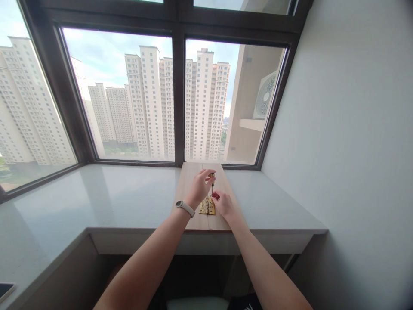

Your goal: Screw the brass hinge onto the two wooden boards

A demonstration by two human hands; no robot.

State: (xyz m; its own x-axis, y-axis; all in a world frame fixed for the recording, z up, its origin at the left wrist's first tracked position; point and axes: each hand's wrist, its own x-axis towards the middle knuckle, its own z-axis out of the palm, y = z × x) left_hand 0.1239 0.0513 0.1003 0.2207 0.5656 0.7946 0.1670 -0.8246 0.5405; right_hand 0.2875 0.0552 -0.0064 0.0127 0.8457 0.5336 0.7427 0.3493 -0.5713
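Observation:
My left hand (200, 186), with a pale-strapped watch (185, 208) on its wrist, has its fingers closed around the yellow-and-black handle of a screwdriver (212, 176). The screwdriver stands upright, its shaft pointing down at a brass butt hinge (207, 207). Spread flat, the hinge lies across the seam between two light wooden boards (190, 178). Close by the shaft's lower end, my right hand (225, 205) pinches with thumb and finger at the hinge's upper right corner. Whatever sits between those fingertips is too small and covered to make out.
The boards rest on a white windowsill counter (138, 193) whose front edge faces me. Behind them rises a dark-framed window (179, 99). A white wall (348, 107) bounds the right side. A dark flat object (5, 290) lies at the lower left.

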